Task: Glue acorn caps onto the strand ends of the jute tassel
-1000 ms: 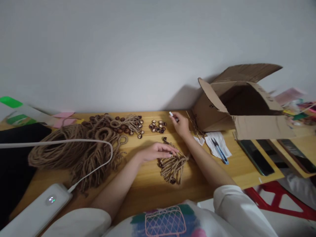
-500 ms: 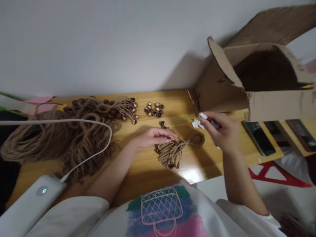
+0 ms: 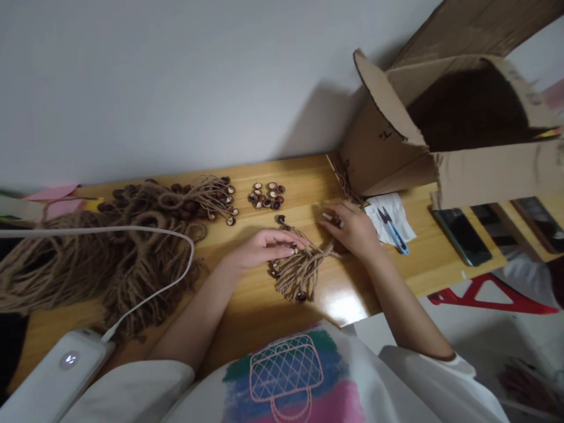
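Note:
A tassel of brown twine [image 3: 299, 273] lies fanned out on the wooden table, gathered at a knot on its right, with dark brown nut halves on some cord ends. My left hand [image 3: 264, 248] rests at its upper left, thumb and fingers closed on one nut half [image 3: 294, 249]. Just above the knot is my right hand [image 3: 350, 228], its fingers bent round a small white item that I cannot make out. To its right, blue-handled snips [image 3: 393, 230] lie on a crumpled white tissue [image 3: 408, 218].
Loose nut halves [image 3: 266, 195] sit behind the tassel. Piled twine [image 3: 136, 270] covers the left side, crossed by a white cable joined to a power bank [image 3: 66, 376]. An open cardboard box [image 3: 388, 155] stands at the right, beyond a phone [image 3: 462, 238] and a red frame [image 3: 493, 296].
My right hand has moved left, from the tissue to above the knot. The tissue and snips now lie uncovered. My left hand stays at the tassel, and the view has shifted slightly.

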Demonstrator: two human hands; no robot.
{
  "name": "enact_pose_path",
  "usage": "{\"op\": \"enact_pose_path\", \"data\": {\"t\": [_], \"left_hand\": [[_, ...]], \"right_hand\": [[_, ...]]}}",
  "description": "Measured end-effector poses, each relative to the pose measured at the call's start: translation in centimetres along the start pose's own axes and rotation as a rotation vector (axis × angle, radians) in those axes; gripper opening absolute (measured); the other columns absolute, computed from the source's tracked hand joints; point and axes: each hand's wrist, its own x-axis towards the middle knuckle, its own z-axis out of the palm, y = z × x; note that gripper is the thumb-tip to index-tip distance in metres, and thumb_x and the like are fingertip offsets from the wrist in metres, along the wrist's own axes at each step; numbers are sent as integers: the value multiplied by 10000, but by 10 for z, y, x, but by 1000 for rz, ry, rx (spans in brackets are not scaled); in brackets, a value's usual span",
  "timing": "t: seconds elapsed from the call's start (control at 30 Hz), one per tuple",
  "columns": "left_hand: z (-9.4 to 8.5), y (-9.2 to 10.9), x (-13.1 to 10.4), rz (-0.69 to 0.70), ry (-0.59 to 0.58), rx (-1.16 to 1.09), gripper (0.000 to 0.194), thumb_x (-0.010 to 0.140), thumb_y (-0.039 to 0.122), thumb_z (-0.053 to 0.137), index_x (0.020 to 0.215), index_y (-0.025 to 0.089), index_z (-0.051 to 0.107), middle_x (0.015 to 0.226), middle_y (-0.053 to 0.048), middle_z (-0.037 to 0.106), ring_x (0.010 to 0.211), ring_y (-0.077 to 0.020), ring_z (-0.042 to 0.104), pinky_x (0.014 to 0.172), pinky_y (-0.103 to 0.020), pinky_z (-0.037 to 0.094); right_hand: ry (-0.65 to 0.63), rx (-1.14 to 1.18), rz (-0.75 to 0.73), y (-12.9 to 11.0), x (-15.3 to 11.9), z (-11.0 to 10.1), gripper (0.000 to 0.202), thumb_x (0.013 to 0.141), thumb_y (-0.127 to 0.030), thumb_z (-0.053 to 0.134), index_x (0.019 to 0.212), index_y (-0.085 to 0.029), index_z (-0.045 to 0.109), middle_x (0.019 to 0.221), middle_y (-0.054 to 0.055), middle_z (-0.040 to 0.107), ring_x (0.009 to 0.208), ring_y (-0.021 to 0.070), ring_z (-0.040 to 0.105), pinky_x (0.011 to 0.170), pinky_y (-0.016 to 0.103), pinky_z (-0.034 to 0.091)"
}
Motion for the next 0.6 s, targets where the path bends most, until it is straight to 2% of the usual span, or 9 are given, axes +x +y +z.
{"op": "enact_pose_path", "data": {"t": [0.37,0.6], "left_hand": [[0,0,0,10,9,23,215,816,258,660,980,130,712,1137,-129,677,1096,-191,614,994,-330,449],[1,-1,0,10,33,25,178,816,227,660,956,130,711,1120,-119,685,1089,-186,618,984,-320,452]], "right_hand": [[127,69,127,8,-16,-1,495,774,-375,655,1206,-184,509,1032,102,613,790,217,599,751,366,490],[180,86,87,14,-30,-5,482,795,-441,636,1179,-180,506,1020,97,614,773,203,598,761,367,491]]}}
